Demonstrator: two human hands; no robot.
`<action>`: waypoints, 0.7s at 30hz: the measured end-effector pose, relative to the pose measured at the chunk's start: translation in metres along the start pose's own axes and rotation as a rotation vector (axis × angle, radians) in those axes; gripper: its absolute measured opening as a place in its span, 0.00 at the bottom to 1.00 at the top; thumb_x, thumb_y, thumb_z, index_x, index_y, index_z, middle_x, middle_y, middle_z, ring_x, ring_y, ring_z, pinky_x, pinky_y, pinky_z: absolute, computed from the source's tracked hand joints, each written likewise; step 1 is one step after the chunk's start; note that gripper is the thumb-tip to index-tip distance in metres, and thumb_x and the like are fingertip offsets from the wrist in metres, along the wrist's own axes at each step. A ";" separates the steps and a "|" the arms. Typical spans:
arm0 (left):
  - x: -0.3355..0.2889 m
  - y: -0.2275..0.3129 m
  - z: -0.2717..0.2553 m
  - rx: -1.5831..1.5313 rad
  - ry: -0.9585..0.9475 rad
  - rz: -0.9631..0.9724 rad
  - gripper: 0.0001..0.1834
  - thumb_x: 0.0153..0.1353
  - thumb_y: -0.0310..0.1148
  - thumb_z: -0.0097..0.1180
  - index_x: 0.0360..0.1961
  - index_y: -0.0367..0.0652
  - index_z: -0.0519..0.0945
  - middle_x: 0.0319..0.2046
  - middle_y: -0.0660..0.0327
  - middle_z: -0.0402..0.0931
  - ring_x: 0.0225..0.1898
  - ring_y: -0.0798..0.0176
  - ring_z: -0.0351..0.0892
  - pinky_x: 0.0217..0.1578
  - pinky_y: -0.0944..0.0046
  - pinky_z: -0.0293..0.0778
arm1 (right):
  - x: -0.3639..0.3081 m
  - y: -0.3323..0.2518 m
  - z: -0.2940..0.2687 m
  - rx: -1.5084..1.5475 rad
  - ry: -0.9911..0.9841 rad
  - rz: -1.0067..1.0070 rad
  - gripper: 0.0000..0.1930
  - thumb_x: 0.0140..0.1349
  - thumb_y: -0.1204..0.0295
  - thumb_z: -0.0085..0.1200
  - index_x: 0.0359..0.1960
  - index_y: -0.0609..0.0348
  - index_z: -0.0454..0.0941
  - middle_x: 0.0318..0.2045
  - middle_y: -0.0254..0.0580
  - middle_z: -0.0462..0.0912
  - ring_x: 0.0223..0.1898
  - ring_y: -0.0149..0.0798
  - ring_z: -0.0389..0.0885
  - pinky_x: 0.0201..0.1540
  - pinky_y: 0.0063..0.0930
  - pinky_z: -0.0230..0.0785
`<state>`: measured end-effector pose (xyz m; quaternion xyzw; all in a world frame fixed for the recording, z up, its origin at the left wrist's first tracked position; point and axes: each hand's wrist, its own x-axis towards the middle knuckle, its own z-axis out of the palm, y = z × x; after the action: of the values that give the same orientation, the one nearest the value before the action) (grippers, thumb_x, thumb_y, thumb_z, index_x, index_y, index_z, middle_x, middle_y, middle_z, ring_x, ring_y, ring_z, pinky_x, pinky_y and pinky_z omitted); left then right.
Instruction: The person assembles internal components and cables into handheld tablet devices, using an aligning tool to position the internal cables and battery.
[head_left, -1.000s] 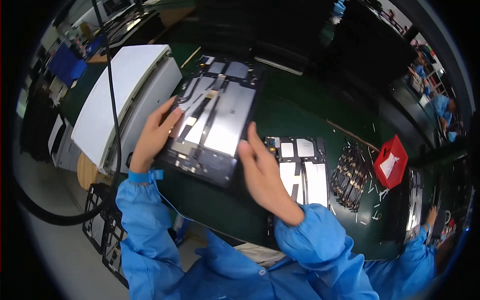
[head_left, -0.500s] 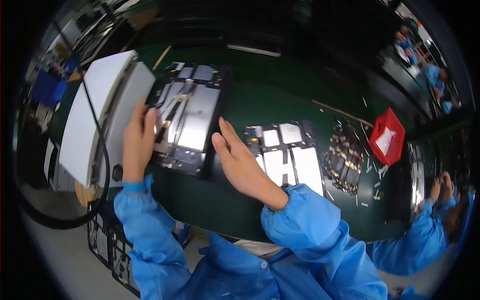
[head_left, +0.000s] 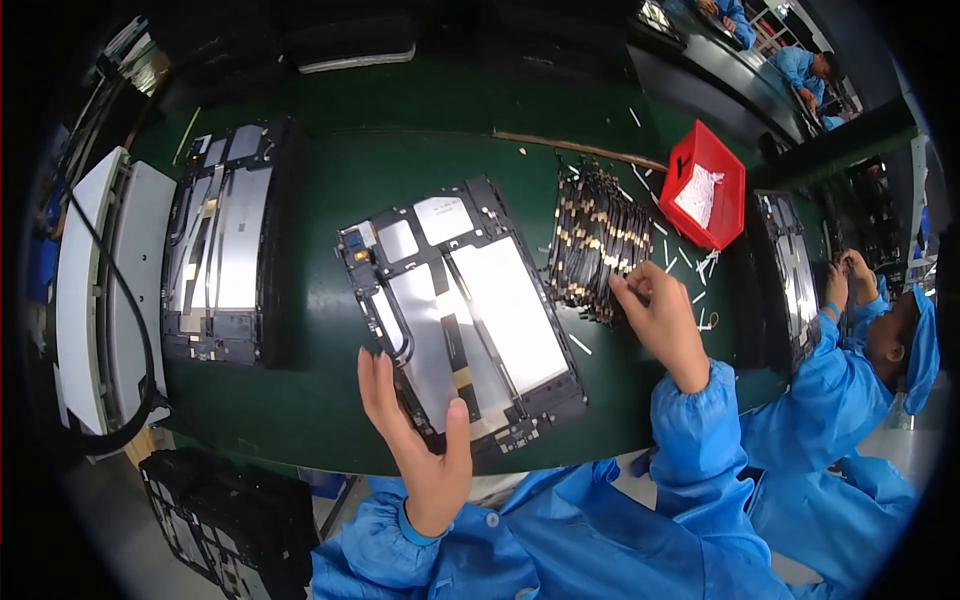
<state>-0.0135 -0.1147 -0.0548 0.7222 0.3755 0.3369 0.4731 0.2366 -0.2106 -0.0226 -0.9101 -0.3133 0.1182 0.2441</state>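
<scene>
A tablet-like device housing (head_left: 505, 315), with silver plates and a black frame, lies slightly turned on the bench in front of me. My left hand (head_left: 425, 440) is at its near left corner, fingers spread along the side edge and the thumb over the near edge. To the right lies a pile of thin black flex cables (head_left: 595, 225) with gold-coloured sections. My right hand (head_left: 662, 318) is at the pile's near right edge, thumb and forefinger pinched on a cable end; the exact grip is partly hidden.
Similar housings (head_left: 225, 235) are stacked at left beside a white machine (head_left: 90, 290) with a black cable. A red bin (head_left: 705, 190) holds white strips, and loose white strips (head_left: 690, 262) lie near it. At right, a co-worker (head_left: 830, 360) in blue sits beside another stack.
My hands have left the left-hand stack. The left hand is now at the middle housing, the right at the flex cables. The view has shifted right, and the housing sits at a different angle.
</scene>
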 end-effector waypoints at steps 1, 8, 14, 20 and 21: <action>-0.002 0.000 0.001 -0.020 0.002 -0.017 0.40 0.57 0.31 0.57 0.66 0.35 0.50 0.67 0.40 0.38 0.68 0.40 0.42 0.64 0.48 0.45 | 0.001 0.006 0.002 0.004 -0.006 0.009 0.11 0.58 0.69 0.59 0.29 0.67 0.75 0.20 0.52 0.77 0.20 0.46 0.76 0.24 0.33 0.64; -0.024 0.014 0.004 0.025 -0.027 -0.042 0.41 0.54 0.27 0.59 0.66 0.38 0.51 0.67 0.43 0.36 0.68 0.43 0.43 0.64 0.52 0.47 | -0.009 0.018 -0.010 0.546 -0.146 0.118 0.10 0.58 0.71 0.57 0.29 0.69 0.75 0.15 0.35 0.71 0.18 0.21 0.64 0.20 0.21 0.55; -0.042 0.015 -0.012 -0.251 -0.019 -0.190 0.37 0.57 0.26 0.53 0.67 0.41 0.52 0.69 0.53 0.43 0.69 0.56 0.47 0.65 0.57 0.48 | -0.027 -0.002 -0.020 0.197 0.056 0.029 0.10 0.61 0.72 0.55 0.27 0.68 0.77 0.15 0.30 0.71 0.17 0.21 0.63 0.19 0.20 0.53; -0.053 0.025 -0.044 -0.432 -0.245 -0.484 0.31 0.61 0.26 0.52 0.65 0.38 0.59 0.67 0.53 0.47 0.67 0.57 0.53 0.61 0.60 0.55 | -0.074 -0.048 -0.018 0.692 0.087 0.065 0.03 0.60 0.80 0.53 0.31 0.70 0.78 0.22 0.42 0.79 0.25 0.31 0.80 0.32 0.21 0.69; -0.052 0.028 -0.046 -0.445 -0.262 -0.496 0.31 0.61 0.26 0.53 0.65 0.37 0.59 0.66 0.51 0.48 0.66 0.57 0.53 0.61 0.59 0.56 | -0.081 -0.062 -0.009 0.796 0.067 0.081 0.03 0.58 0.81 0.54 0.31 0.70 0.79 0.23 0.45 0.81 0.27 0.33 0.82 0.34 0.22 0.71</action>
<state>-0.0714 -0.1478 -0.0207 0.5255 0.3932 0.1900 0.7302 0.1453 -0.2230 0.0226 -0.7594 -0.1987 0.2103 0.5828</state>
